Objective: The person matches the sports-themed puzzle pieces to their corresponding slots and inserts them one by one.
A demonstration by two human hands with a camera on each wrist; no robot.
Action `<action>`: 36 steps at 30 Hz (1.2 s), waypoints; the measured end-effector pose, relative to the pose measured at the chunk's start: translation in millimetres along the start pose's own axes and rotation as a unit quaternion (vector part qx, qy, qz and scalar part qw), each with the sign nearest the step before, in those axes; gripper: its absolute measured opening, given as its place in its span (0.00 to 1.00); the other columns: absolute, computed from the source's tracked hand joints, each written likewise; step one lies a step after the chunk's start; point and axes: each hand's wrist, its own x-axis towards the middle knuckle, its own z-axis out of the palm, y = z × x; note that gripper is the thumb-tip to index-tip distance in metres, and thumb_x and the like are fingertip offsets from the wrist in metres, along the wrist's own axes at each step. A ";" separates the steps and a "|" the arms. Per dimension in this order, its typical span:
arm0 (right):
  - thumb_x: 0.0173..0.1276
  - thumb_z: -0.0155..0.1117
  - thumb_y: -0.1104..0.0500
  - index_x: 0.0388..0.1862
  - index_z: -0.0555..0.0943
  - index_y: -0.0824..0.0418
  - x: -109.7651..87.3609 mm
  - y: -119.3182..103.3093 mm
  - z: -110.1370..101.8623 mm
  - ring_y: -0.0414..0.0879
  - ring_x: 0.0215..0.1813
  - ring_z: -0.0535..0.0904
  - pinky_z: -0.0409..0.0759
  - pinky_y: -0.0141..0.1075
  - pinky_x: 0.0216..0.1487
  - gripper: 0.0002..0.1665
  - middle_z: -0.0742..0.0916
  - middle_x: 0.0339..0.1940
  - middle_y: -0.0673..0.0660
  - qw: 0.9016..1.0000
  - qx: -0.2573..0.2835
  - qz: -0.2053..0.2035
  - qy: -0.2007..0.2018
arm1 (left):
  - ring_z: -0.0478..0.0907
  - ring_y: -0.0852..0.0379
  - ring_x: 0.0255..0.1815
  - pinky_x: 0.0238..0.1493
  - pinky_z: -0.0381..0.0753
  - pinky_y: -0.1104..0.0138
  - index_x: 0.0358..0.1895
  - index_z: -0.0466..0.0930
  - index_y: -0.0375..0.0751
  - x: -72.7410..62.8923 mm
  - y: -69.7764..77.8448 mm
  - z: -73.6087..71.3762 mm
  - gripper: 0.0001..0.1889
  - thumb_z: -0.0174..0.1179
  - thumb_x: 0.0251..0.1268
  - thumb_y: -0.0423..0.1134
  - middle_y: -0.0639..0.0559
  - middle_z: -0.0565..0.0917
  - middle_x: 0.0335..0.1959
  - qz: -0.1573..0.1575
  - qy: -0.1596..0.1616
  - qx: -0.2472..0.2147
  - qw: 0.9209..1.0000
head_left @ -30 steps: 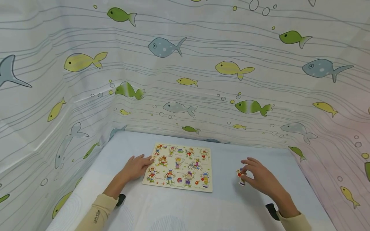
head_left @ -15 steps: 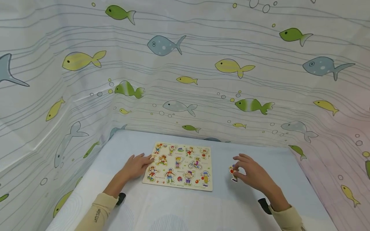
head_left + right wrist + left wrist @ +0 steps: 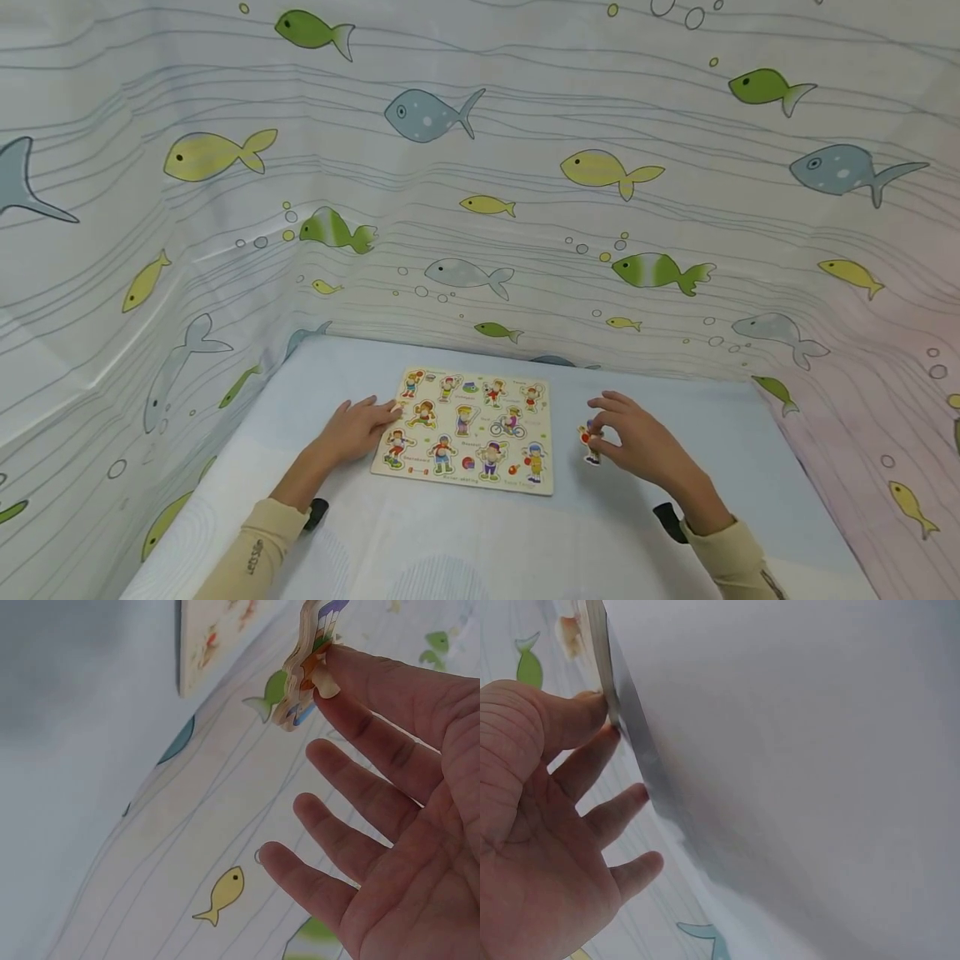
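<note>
Fish-print curtain behind pale blue counter (image 3: pixel 450 542), left hand (image 3: pixel 352 431) flat, fingers relaxed, against puzzle board (image 3: pixel 466 431) at centre frame, right hand (image 3: pixel 637 446) pinching a colourful wavy-edged figure piece (image 3: pixel 588 444).

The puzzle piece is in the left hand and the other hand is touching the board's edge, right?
Not quite. The piece is pinched in the right hand, as the head view shows. It is the left hand that touches the edge of the board.
</note>
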 end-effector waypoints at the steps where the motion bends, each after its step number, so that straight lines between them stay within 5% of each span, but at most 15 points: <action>1: 0.60 0.75 0.55 0.31 0.84 0.47 1.5 -1.3 0.4 0.60 0.73 0.63 0.68 0.59 0.65 0.06 0.80 0.63 0.57 1.000 0.002 -0.003 -0.001 | 0.65 0.30 0.68 0.62 0.54 0.28 0.65 0.78 0.44 -0.1 0.4 -0.3 0.20 0.57 0.72 0.39 0.43 0.75 0.66 0.000 0.001 0.000 1.000; 16: 0.61 0.75 0.55 0.30 0.84 0.47 21.3 -16.9 11.3 0.57 0.73 0.63 0.67 0.57 0.67 0.05 0.80 0.63 0.55 0.999 0.021 -0.021 -0.018 | 0.66 0.30 0.68 0.62 0.55 0.28 0.64 0.78 0.44 0.3 0.2 -1.3 0.20 0.57 0.72 0.39 0.43 0.75 0.67 0.004 0.002 0.000 1.000; 36: 0.62 0.72 0.55 0.29 0.82 0.48 41.8 -27.7 51.9 0.55 0.71 0.67 0.70 0.52 0.66 0.06 0.81 0.62 0.56 0.995 0.037 -0.074 -0.063 | 0.65 0.31 0.69 0.63 0.54 0.29 0.65 0.77 0.45 1.0 -2.6 1.3 0.20 0.56 0.73 0.40 0.45 0.74 0.67 0.001 -0.005 -0.008 1.000</action>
